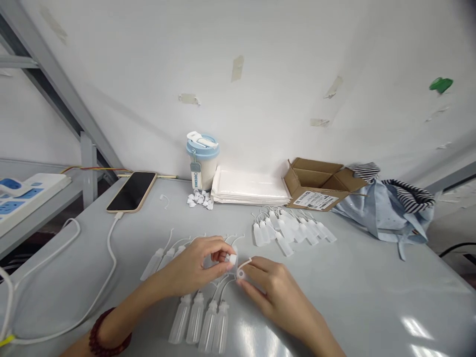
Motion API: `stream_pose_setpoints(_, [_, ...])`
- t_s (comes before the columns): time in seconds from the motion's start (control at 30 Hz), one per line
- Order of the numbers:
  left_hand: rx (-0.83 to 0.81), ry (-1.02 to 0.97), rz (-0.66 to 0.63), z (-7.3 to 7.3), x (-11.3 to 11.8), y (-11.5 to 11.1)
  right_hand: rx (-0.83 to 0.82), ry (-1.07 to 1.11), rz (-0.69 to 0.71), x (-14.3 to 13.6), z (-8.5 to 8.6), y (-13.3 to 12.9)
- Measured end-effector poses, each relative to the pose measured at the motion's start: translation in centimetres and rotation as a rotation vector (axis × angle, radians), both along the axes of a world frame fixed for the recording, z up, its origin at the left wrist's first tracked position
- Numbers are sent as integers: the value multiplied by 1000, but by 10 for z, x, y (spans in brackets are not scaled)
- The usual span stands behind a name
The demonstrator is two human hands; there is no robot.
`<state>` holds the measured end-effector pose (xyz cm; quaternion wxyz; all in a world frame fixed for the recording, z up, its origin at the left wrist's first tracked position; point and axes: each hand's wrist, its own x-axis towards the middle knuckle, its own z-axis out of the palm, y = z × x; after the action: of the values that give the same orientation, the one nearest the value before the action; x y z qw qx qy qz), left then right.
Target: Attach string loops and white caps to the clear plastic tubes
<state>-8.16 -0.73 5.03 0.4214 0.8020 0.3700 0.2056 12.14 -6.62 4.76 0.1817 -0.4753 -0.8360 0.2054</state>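
My left hand (203, 263) pinches a small white plastic piece (232, 259) between thumb and fingers. Just to its right, my right hand (273, 287) grips a small translucent squeeze bottle (241, 273), its round mouth facing me and a thin strap sticking out at the top. Most of that bottle is hidden by my fingers. Below my hands lie several similar bottles (197, 317) with thin straps, and more bottles (158, 260) are partly covered by my left forearm. Another group of bottles (293, 228) lies farther back on the right.
Small white pieces (201, 199) are heaped beside a blue-lidded cup (206, 163). Flat white packs (251, 186), an open cardboard box (322, 183) and a light-blue bag (386, 210) stand along the wall. A phone (132, 192) with a white cable (107, 253) lies on the left.
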Motion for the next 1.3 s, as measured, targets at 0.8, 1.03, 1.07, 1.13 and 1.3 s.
stream_pose_setpoints(0.8, [3, 163, -146, 3, -1, -10, -41, -106, 129, -5, -3, -4])
stream_pose_setpoints(1.03, [-19, 189, -135, 0, 2, -14, -14, -48, 124, -8, -6, -5])
stream_pose_setpoints(1.07, [-14, 189, -133, -1, 2, -13, 5, -44, 122, -8, -8, -5])
stream_pose_setpoints(1.13, [-6, 188, -127, -1, 2, -12, 45, -32, 117, -9, -11, -5])
stream_pose_setpoints(1.3, [-17, 179, -109, 0, 1, -10, 171, -22, 93, -13, -19, -6])
